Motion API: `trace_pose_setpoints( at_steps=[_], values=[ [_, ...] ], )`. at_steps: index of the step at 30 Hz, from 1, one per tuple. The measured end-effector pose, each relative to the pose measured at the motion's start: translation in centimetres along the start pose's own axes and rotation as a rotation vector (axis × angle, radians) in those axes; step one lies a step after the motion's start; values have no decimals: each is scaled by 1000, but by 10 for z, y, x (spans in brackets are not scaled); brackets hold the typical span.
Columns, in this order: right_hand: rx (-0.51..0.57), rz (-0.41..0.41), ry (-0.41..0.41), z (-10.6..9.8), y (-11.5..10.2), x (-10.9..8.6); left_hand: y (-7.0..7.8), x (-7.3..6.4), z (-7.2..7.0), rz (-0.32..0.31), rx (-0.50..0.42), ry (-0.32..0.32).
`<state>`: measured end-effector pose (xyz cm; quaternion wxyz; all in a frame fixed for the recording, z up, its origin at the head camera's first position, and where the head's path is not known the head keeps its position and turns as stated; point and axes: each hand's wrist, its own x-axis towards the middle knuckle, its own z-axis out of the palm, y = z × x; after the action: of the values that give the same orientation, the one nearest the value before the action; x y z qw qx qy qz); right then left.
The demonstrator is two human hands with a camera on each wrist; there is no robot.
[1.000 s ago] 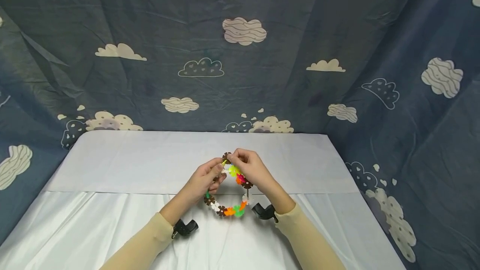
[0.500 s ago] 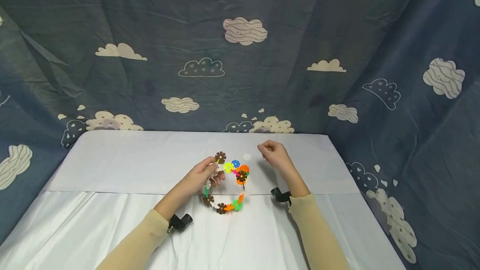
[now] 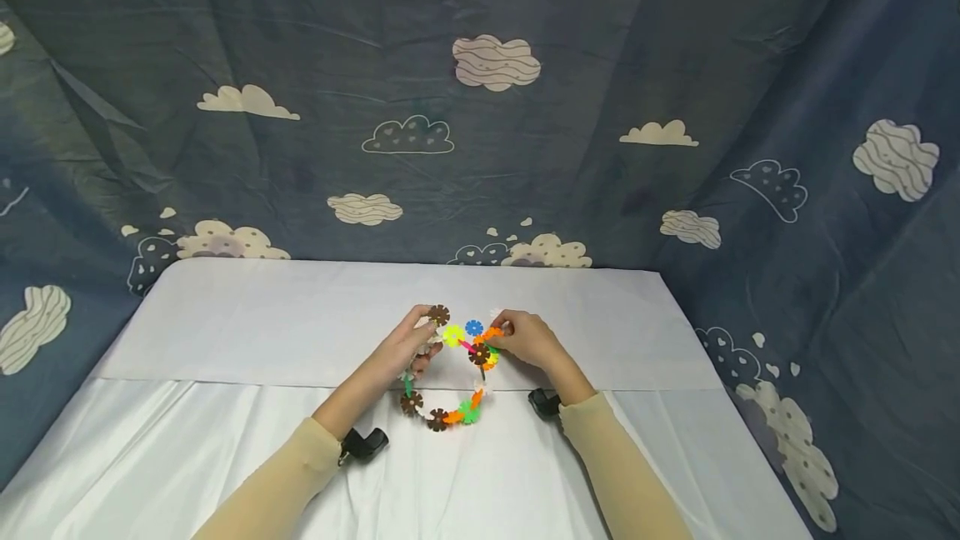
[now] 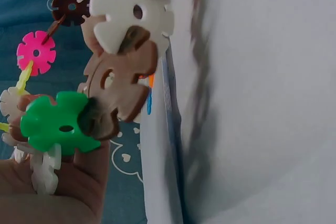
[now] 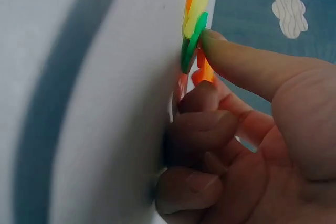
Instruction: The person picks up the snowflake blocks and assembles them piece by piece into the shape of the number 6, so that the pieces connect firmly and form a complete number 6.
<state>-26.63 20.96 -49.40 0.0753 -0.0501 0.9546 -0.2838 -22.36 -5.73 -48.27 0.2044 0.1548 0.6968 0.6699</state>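
A ring-like chain of notched snowflake discs [image 3: 438, 419], linked edge to edge in several colours, hangs from my left hand [image 3: 401, 350]. My left fingers grip its upper left part, near a brown disc [image 3: 439, 315]. In the left wrist view, a green disc [image 4: 58, 121] and a pink disc [image 4: 36, 53] of the chain show beside the palm. To the right, my right hand [image 3: 527, 338] pinches an orange snowflake disc [image 3: 493, 332] between thumb and fingers. A green disc [image 5: 194, 43] stands right at the thumb tip in the right wrist view.
Loose discs lie on the white-covered table [image 3: 262, 323] by the right fingertips, among them a blue disc [image 3: 474, 327]. A dark curtain with printed clouds [image 3: 495, 148] rises behind the table. Each wrist carries a black camera mount [image 3: 364, 444].
My right hand left the chain's top, moved right, then came back down-left to the loose discs and took the orange one. My left hand shifted slightly left with the chain.
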Motion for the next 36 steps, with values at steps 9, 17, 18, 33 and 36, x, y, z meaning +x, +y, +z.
trace_pose_setpoints(
  at_steps=[9,17,18,33,36],
  values=[
    [331,-16,-77,-21,4,-1,-1,-2,6,85,28,-7],
    [575,-174,-96,-42,-25,-22,4,-7,10,74,11,-40],
    [578,-189,-94,-43,-29,-25,5,-7,10,75,13,-44],
    [572,-332,-75,-48,-52,-44,16,-13,15,113,60,-87],
    [567,-339,-74,-47,-53,-45,16,-12,15,111,59,-97]
  ],
)
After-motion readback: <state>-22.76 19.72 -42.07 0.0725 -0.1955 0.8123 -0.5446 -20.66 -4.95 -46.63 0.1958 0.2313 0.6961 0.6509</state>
